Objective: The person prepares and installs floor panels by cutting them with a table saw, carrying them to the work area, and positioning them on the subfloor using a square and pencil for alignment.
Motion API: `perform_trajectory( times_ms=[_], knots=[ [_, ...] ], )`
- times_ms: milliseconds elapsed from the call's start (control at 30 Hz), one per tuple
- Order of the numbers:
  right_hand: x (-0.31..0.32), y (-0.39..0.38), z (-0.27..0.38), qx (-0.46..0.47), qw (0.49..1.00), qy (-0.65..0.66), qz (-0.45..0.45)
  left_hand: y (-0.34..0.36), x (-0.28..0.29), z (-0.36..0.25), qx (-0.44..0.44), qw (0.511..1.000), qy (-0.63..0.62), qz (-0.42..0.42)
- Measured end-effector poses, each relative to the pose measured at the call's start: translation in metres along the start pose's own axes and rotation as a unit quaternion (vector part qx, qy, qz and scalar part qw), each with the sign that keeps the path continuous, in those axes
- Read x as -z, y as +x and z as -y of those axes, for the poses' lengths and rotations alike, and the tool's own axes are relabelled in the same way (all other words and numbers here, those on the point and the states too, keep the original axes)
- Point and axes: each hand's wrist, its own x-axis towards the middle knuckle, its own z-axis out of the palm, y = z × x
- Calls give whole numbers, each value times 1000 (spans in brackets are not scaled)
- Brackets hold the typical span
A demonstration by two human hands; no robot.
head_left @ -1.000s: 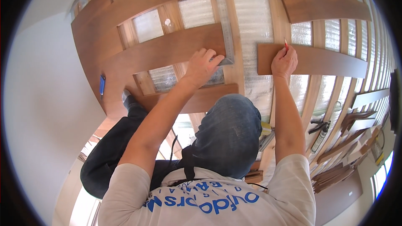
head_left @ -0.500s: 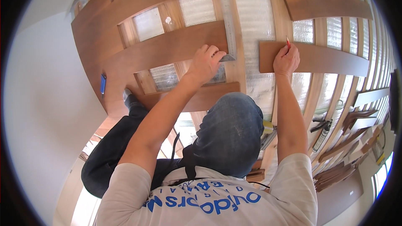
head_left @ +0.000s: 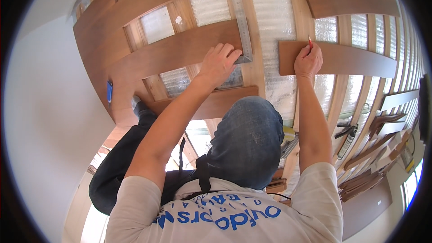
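Note:
A metal carpenter's square (head_left: 240, 15) lies across the right end of a brown floorboard (head_left: 180, 42). My left hand (head_left: 217, 65) is closed at its short leg, with the thumb by the corner and the fingers over the board's edge; part of that leg is hidden under the hand. In my right hand (head_left: 308, 63) is a red pencil (head_left: 310, 43), its tip pointing away from me. That hand rests on the left end of a separate brown board (head_left: 351, 61), which lies across the wooden joists (head_left: 340, 31).
Another loose board (head_left: 348, 1) lies farther off. Silvery insulation sheet (head_left: 272, 13) shows between the joists. A blue tool (head_left: 109, 91) sits on the laid boards by the white wall (head_left: 54, 85). At right are a caulking gun (head_left: 347, 141) and stacked boards (head_left: 364, 184).
The fingers of my left hand have shifted on the square, and more of its corner shows. My right hand stays on the loose board with the pencil. The view has moved slightly.

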Motion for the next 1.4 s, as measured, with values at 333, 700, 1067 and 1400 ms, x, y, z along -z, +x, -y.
perform_trajectory(
  times_ms=[333, 700, 1067, 1400],
  knots=[
    [-1, 0, 0, 3, 1000, 1, -4, 19, 7, 27, -108, 989, 92, 46],
    [-1, 0, 4, 11, 1000, 4, -12, 19, 1, 38, -105, 991, 56, 67],
    [-3, 0, 2, 16, 1000, 2, -13, 19, 1, 37, -92, 986, 89, 108],
    [-1, 0, 4, 4, 1000, -3, -3, 20, 2, 36, -86, 984, 93, 124]
  ],
)
